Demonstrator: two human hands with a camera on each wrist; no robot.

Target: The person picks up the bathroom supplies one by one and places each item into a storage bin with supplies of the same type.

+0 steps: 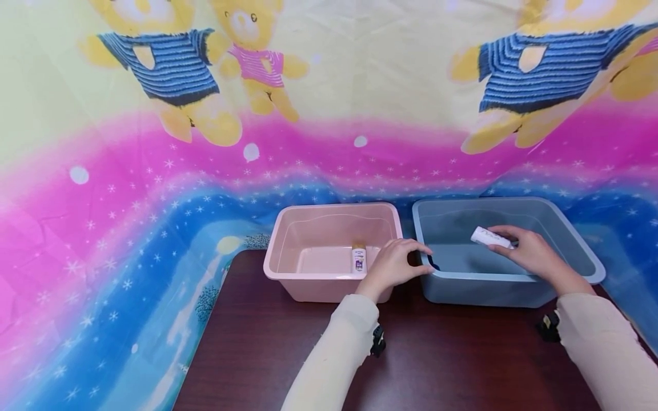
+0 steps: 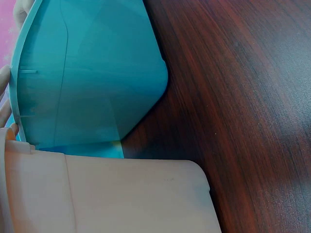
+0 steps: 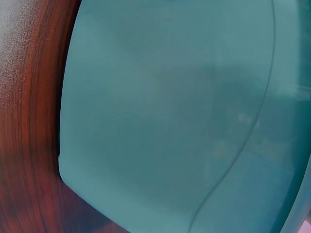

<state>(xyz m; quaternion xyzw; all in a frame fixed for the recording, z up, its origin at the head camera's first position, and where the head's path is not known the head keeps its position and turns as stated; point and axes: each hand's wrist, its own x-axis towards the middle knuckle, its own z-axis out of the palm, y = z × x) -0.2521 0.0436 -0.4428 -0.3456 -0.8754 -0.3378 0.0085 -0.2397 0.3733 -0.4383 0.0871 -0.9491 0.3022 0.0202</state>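
Observation:
In the head view my right hand (image 1: 532, 254) holds a small white bottle (image 1: 490, 237) with faint printing, tilted above the blue-grey bin (image 1: 462, 274). Thumb and fingers grip one end of it. My left hand (image 1: 394, 264) is over the gap between the two bins, its thumb and index finger spread apart at the blue-grey bin's left rim. Just past those fingertips, a small dark thing (image 1: 433, 264) shows inside the bin; its kind is unclear. Left fingers (image 2: 5, 77) appear beside the rim in the left wrist view. The right wrist view shows only the bin's outer wall (image 3: 160, 107) and table.
A pink bin (image 1: 313, 277) stands left of the blue-grey one, with a white bottle with a gold cap (image 1: 358, 260) inside. Both bins rest on a dark wooden table (image 1: 421, 354). Behind hangs a printed cloth (image 1: 334, 142) with bears.

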